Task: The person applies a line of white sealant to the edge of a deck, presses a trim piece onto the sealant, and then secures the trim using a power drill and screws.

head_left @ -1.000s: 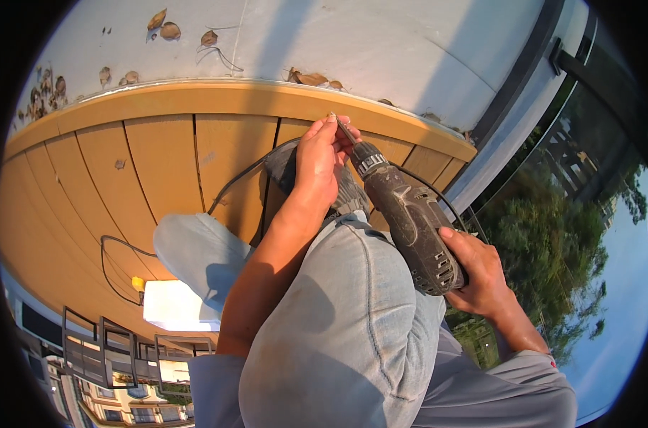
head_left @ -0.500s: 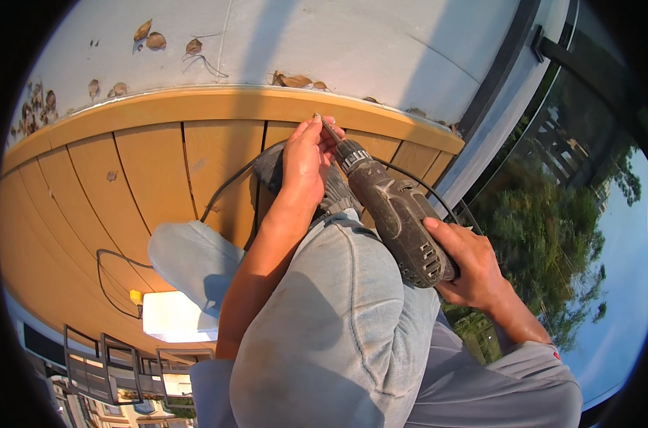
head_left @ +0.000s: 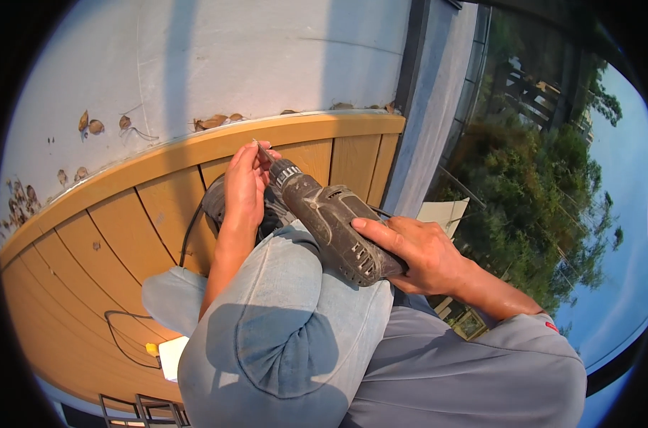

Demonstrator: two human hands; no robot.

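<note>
A dusty black power drill (head_left: pixel 324 225) lies slantwise above my raised knee, its chuck toward the far left. Around its handle end my right hand (head_left: pixel 427 253) is closed, with the thumb along the body. My left hand (head_left: pixel 245 185) is closed in a pinch at the tip of the thin metal bit (head_left: pixel 264 152). Something tiny and pale shows between those fingertips, too small to name. Beneath the left hand and the chuck is a dark shoe (head_left: pixel 277 214), partly hidden.
Tan wooden boards (head_left: pixel 110 242) end at a raised edge board (head_left: pixel 152 160). Beyond is a pale surface with dry leaves (head_left: pixel 213 122). A black cord (head_left: pixel 113 335), yellow plug (head_left: pixel 152 349) and white box-like thing (head_left: pixel 171 359) lie at left. Glass with reflected trees (head_left: pixel 523 185) stands at right.
The view has turned, so hands, drill and boards sit further left. Both hands keep their hold, and the bit stays at the left fingertips.
</note>
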